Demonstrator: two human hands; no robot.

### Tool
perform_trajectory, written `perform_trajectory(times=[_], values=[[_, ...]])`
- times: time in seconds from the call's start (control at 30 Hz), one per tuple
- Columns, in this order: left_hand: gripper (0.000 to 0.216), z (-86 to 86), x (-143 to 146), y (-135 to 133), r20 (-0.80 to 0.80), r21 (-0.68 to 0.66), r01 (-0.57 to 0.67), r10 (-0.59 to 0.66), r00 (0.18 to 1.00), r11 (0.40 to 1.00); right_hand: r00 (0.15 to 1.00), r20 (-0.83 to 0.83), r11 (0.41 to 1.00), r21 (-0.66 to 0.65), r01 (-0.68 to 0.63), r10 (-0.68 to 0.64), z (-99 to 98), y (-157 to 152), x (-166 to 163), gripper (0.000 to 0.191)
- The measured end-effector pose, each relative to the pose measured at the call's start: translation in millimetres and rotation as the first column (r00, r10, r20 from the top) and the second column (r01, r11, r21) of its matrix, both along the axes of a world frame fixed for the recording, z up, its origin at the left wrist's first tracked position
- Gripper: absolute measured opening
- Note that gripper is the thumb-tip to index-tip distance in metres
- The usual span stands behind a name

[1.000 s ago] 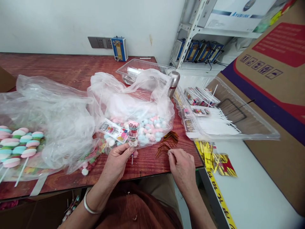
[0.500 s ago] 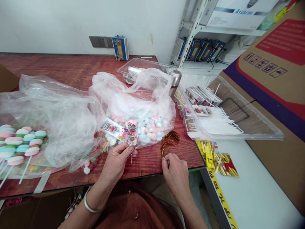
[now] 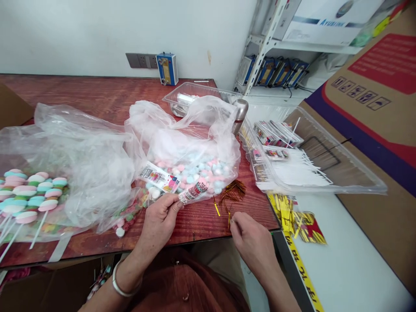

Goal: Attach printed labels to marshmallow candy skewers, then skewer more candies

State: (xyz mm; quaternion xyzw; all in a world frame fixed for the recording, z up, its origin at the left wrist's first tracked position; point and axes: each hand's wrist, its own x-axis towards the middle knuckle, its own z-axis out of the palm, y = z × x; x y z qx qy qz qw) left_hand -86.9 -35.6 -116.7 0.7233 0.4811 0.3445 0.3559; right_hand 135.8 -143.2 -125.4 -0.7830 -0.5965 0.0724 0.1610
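My left hand (image 3: 162,219) is closed on the lower end of a small printed clear candy bag (image 3: 194,191), which leans up to the right with pink and dark-speckled contents at its top. Between the fingertips of my right hand (image 3: 252,236) is a gold twist tie (image 3: 229,218), near the table's front edge. Just beyond it lies a bunch of gold twist ties (image 3: 235,190), with one loose tie (image 3: 216,206) at its left. A flat printed bag (image 3: 159,177) rests behind my left hand, against a plastic bag of pastel marshmallows (image 3: 208,167).
On the left, marshmallow lollipops (image 3: 30,195) lie on another clear plastic bag (image 3: 94,173). A steel flask (image 3: 239,115) stands behind, beside a clear tray (image 3: 182,89). To the right, a plastic bin (image 3: 357,180) holds white sticks and printed bags. A large carton (image 3: 367,143) stands beyond.
The candy bag in my left hand has tipped from upright to leaning right. My right hand has moved right and towards me, with a gold twist tie drawn away from the bunch.
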Motion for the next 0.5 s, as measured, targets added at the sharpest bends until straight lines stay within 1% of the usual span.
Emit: perform_trajectory(times=[0.07,0.1,0.13,0.17,0.2,0.23,0.27,0.3,0.33,0.37,0.43,0.47,0.5], values=[[0.018,-0.6,1,0,0.005,0.018,0.004,-0.004,1.000,1.000,0.981,-0.192,1.000,0.024,-0.003,0.008,6.8,4,8,0.023],[0.018,-0.9,2,0,0.016,0.026,0.006,-0.006,1.000,1.000,0.943,-0.332,1.000,0.029,0.012,-0.002,8.2,6,11,0.023],[0.017,-1.2,3,1,0.029,0.032,0.008,-0.009,1.000,0.999,0.856,-0.517,0.999,0.023,0.038,-0.021,8.0,8,14,0.024],[0.017,-1.5,4,1,0.038,0.037,0.009,-0.010,0.999,0.999,0.704,-0.708,0.998,0.004,0.067,-0.045,6.2,11,16,0.025],[0.017,-1.8,5,1,0.042,0.040,0.007,-0.009,0.999,0.999,0.509,-0.858,0.995,-0.026,0.094,-0.070,3.4,12,18,0.027],[0.017,-2.1,5,2,0.040,0.043,0.005,-0.007,0.999,0.999,0.316,-0.944,0.991,-0.063,0.117,-0.097,0.1,14,18,0.029],[0.017,-2.5,5,2,0.034,0.048,0.003,-0.005,0.999,0.999,0.164,-0.979,0.986,-0.099,0.135,-0.121,-3.1,15,18,0.031],[0.018,-3.0,5,2,0.025,0.059,0.002,-0.003,1.000,0.998,0.073,-0.988,0.982,-0.125,0.143,-0.137,-5.4,15,17,0.033],[0.018,-3.6,4,2,0.011,0.077,0.003,-0.004,1.000,0.997,0.034,-0.989,0.980,-0.135,0.144,-0.141,-6.3,14,14,0.034],[0.019,-4.2,4,1,-0.007,0.103,0.009,-0.008,1.000,0.995,0.021,-0.991,0.980,-0.124,0.153,-0.129,-5.6,13,11,0.035],[0.020,-5.9,5,-1,-0.067,0.162,0.046,-0.035,0.997,0.986,-0.015,-0.998,0.974,-0.067,0.214,-0.066,0.3,10,2,0.034],[0.021,-7.0,7,-3,-0.112,0.196,0.069,-0.048,0.993,0.978,-0.005,-1.000,0.970,-0.024,0.240,-0.024,4.7,9,-4,0.032],[0.022,-8.0,9,-5,-0.164,0.230,0.092,-0.054,0.985,0.969,0.032,-0.999,0.969,0.023,0.246,0.015,9.2,8,-11,0.030]])
